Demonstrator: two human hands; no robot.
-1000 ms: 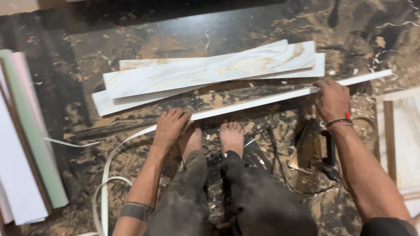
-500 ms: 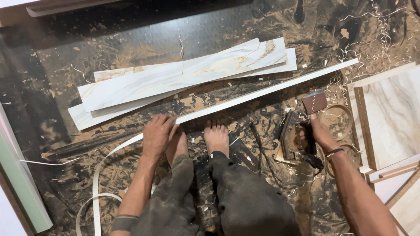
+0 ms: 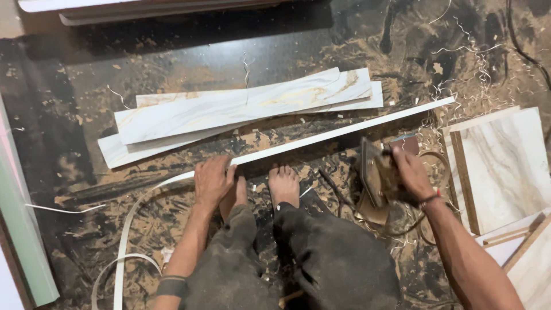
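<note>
On the sawdust-strewn floor (image 3: pixel 172 74), the left hand (image 3: pixel 212 182) presses flat on the white strip (image 3: pixel 344 131); the right hand (image 3: pixel 410 172) grips a power tool (image 3: pixel 376 178).

The power tool (image 3: pixel 376 178) under the right hand (image 3: pixel 412 173) is blurred, and the fingers cover much of its body, so its kind cannot be told. The left hand (image 3: pixel 212 181) hides the near end of the long white strip (image 3: pixel 344 131). The marbled board (image 3: pixel 505 166) right of the right hand is cut off by the picture's edge, and so is the pale green panel (image 3: pixel 23 241) far left of the left hand. Both forearms run out of the bottom edge. Dark trousers (image 3: pixel 298 258) hide the floor between the hands.
</note>
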